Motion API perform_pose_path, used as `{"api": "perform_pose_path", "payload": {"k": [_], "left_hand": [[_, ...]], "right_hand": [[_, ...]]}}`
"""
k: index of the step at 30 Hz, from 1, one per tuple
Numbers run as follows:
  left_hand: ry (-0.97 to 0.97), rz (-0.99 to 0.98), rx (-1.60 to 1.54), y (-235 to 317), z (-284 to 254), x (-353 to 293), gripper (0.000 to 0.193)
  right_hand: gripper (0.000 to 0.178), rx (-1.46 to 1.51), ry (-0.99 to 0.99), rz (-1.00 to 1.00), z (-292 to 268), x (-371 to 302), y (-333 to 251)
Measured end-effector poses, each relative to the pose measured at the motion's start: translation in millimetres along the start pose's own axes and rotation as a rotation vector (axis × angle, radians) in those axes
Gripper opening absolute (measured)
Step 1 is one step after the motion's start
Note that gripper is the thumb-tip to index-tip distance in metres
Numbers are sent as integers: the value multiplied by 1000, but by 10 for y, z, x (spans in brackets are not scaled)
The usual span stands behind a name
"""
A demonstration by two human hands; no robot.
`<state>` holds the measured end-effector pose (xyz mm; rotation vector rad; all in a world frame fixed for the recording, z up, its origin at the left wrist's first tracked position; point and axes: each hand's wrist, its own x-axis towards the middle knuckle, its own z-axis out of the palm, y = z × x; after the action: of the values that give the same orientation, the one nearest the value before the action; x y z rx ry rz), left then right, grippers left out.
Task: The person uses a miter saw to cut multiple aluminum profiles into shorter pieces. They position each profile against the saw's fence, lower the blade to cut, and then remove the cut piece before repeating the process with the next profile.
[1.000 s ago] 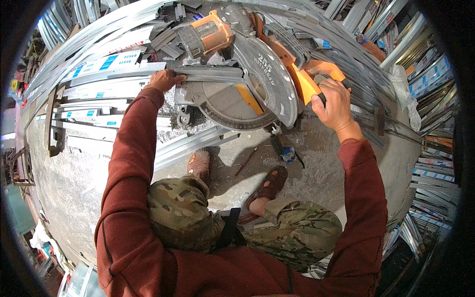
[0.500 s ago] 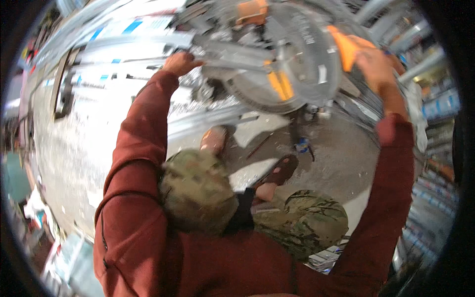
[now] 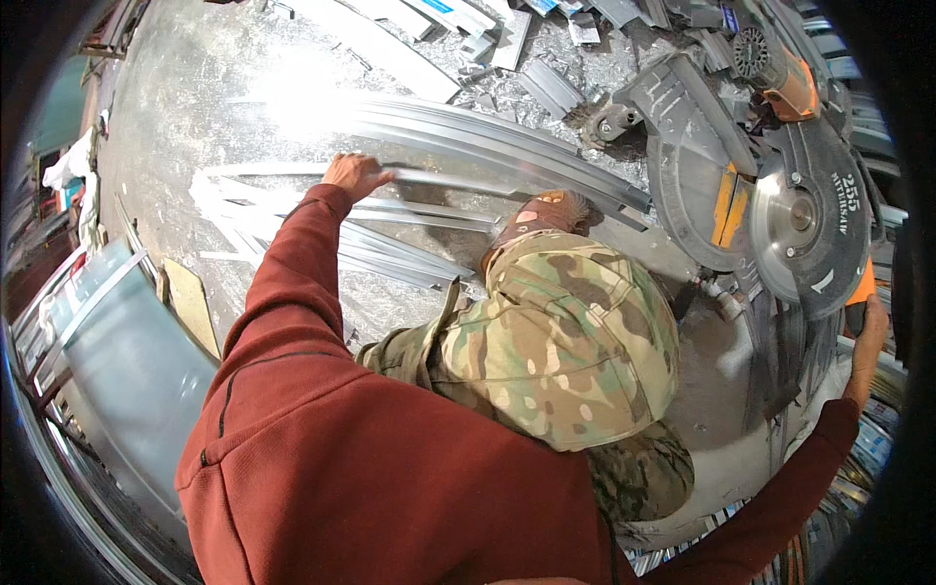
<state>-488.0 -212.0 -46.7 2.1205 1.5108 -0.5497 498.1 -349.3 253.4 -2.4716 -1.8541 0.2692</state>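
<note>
Head view. Left hand (image 3: 356,175) in the upper middle-left of the frame, palm down, fingers curled over the end of a long silver metal profile (image 3: 468,180) and pressing it against the floor (image 3: 195,97). The profile runs from the hand rightward toward the chop saw (image 3: 770,205) at the upper right. More loose profiles (image 3: 390,249) lie just below it, side by side, partly under the person's knee.

Right hand (image 3: 868,327) at the far right edge, closed around the saw's orange handle (image 3: 860,288); only part of the hand shows, fingers mostly hidden behind the saw body. The saw's round blade (image 3: 795,219) and dark guard face the camera, tilted, with an orange motor housing (image 3: 785,83) at the top right.

Red sleeves fill the lower frame; a camouflage trouser knee (image 3: 565,331) is in the centre, a sandalled foot (image 3: 546,210) just above it touching the profiles. Metal offcuts (image 3: 526,58) litter the top centre. A grey sheet panel (image 3: 127,361) lies at lower left, a brown cardboard piece (image 3: 190,302) just beside it.
</note>
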Motion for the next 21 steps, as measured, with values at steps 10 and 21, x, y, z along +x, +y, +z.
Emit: {"api": "perform_pose_path", "payload": {"k": [10,21], "left_hand": [[486,245,-20,868,-68,1212,30],[226,262,-12,949,-344,1551,29]], "right_hand": [[40,31,214,-12,69,-248,-565],[42,-56,56,14,32,-283,-500]]}}
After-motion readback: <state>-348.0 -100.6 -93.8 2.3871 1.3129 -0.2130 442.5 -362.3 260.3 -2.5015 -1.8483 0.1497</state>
